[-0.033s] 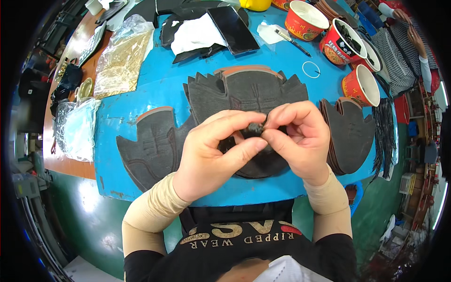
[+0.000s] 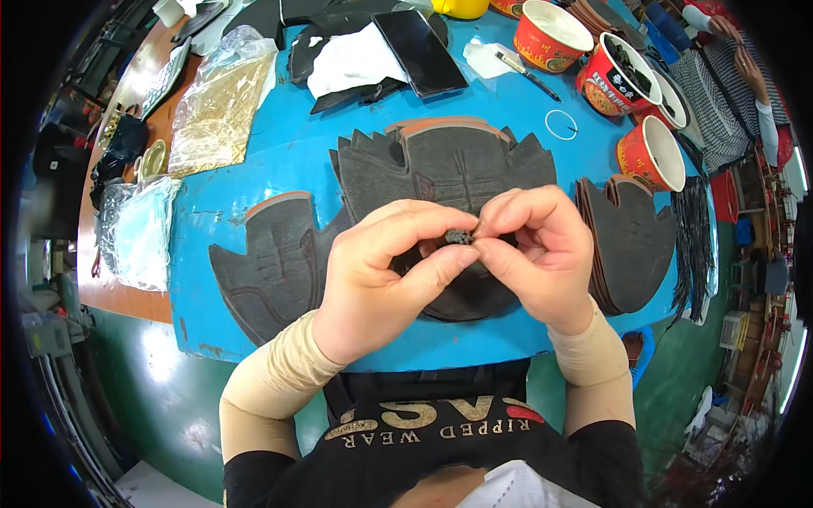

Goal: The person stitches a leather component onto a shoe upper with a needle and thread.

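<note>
I see the left hand (image 2: 373,275) pinching a black knot (image 2: 458,238), the right hand (image 2: 546,254) pinching its end, above dark panels (image 2: 445,173).

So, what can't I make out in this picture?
In the head view:
Dark lump: full shape, partly covered by the left hand and right hand.
Central black piece: its middle, behind both hands.
Yellow thing: cut off by the top edge.
Fullest bowl: black bits too small to identify.
</note>
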Available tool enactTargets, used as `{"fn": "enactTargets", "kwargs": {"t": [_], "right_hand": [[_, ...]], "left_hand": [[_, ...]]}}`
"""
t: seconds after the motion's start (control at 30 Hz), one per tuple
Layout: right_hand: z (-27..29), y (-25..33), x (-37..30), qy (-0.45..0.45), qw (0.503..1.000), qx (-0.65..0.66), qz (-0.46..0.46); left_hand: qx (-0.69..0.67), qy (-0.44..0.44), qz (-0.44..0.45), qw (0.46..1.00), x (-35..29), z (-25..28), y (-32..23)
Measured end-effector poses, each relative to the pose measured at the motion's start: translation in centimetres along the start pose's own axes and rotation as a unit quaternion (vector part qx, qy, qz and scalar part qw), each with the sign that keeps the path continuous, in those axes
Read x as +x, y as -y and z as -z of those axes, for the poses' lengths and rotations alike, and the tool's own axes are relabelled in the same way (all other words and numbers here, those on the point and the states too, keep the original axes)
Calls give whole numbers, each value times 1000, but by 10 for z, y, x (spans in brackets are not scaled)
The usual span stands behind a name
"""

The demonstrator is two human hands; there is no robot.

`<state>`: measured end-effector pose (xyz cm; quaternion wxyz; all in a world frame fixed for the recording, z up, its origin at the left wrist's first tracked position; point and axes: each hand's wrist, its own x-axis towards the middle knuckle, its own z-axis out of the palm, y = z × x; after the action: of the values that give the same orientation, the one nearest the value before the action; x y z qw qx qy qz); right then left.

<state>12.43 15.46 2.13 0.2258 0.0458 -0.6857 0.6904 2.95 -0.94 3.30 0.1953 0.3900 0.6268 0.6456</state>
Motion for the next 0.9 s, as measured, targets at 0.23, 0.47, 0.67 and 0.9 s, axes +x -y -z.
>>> {"fn": "enactTargets", "kwargs": {"t": [0.23,0.47,0.67,0.9], "right_hand": [[4,14,0,39,980,163,-103],[39,13,14,-75,966,-247,6],[28,9,15,-6,942,-336,0],[28,7,17,39,907,-412,74]], "left_hand": [[104,28,-125,986,2,2,-3],[312,32,-253,915,4,3,5],[440,93,-284,847,-2,-4,6],[443,91,-277,848,-2,-7,9]]}}
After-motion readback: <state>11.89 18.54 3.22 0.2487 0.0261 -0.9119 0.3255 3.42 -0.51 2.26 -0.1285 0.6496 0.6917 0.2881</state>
